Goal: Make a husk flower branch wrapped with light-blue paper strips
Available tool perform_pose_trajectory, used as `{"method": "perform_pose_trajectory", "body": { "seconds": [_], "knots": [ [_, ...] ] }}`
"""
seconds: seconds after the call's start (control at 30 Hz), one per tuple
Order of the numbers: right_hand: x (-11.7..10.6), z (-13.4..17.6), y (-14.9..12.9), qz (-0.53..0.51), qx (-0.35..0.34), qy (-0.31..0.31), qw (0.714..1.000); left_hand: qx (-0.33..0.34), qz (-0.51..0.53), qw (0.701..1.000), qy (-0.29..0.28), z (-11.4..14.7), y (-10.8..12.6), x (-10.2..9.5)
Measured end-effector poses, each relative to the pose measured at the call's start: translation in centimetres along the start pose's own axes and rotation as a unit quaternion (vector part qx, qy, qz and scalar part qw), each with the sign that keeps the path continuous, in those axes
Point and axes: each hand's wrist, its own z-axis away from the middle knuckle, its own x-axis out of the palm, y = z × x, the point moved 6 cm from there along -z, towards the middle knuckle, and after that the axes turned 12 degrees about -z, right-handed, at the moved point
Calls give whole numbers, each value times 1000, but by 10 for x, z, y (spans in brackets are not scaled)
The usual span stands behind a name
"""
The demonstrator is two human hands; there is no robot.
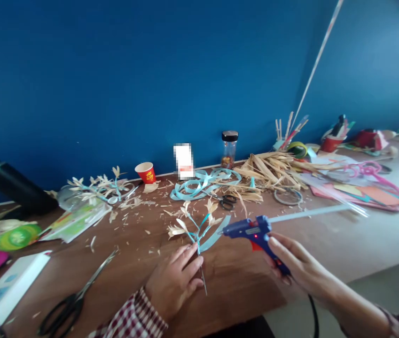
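Observation:
My left hand (178, 277) rests low over the table, its fingers closed on the stem of a husk flower spray (195, 230) with cream petals and pale blue wrapped branches. A bare end of the stem sticks out below the fingers. A loose tail of light blue ribbon (215, 237) curves off the spray to the right. My right hand (287, 258) grips a blue hot glue gun (250, 230) by its handle. Its nozzle points left, close to the ribbon tail; whether they touch I cannot tell. A red light glows on the gun, and a long clear glue stick (308, 213) extends from its back.
Open black-handled scissors (68, 307) lie at left front. Behind are coiled blue ribbon (202, 183), small scissors (228, 202), dry husks (266, 173), a lidded jar (229, 150), a red paper cup (146, 173) and more husk flowers (102, 185). A black bottle (16, 185) leans at left.

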Motion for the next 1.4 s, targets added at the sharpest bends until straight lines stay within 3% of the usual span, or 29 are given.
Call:
{"method": "perform_pose_trajectory", "body": {
  "seconds": [0.1,0.47,0.73,1.4],
  "knots": [
    [22,-5,10,41,24,-87,995,7,-1,1000,-2,-1,1,-1],
    [45,-13,4,133,-9,-131,982,4,21,1000,-3,0,1,-3],
    [48,-18,6,173,-25,-137,975,3,13,1000,19,1,1,-2],
    [51,-19,-13,251,-93,-126,955,-1,20,1000,10,-1,1,-4]
  ]
}}
